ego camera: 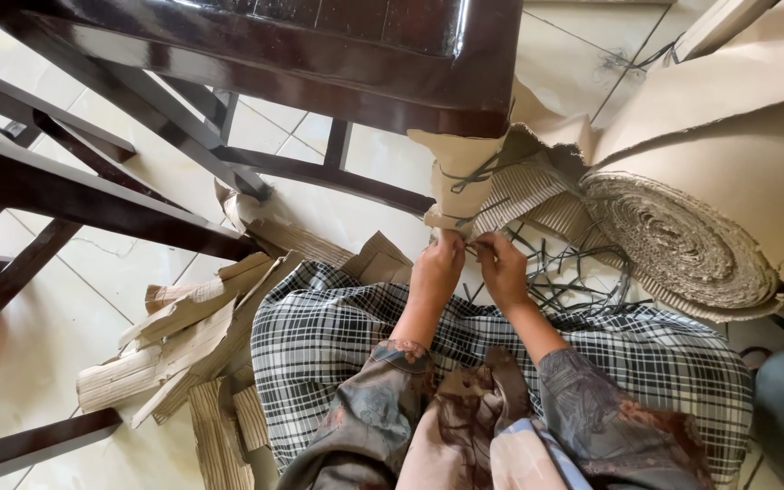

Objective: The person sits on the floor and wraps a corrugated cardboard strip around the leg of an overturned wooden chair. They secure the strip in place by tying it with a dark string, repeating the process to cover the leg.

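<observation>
Corrugated cardboard strip pinched by left hand and right hand above tiled floor.

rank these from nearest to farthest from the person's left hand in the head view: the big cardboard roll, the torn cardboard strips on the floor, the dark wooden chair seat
1. Torn cardboard strips, lower left of the left hand.
2. Dark wooden chair seat, above.
3. Big cardboard roll, far right.
Strips and seat are nearly level.

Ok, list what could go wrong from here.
The thin dark strips lie loose and tangled beside the right hand; their ends might poke or scratch bare fingers. The corrugated cardboard piece both hands pinch looks ragged and may tear further. The left hand works close under the dark wooden chair, so it could knock its edge.
</observation>
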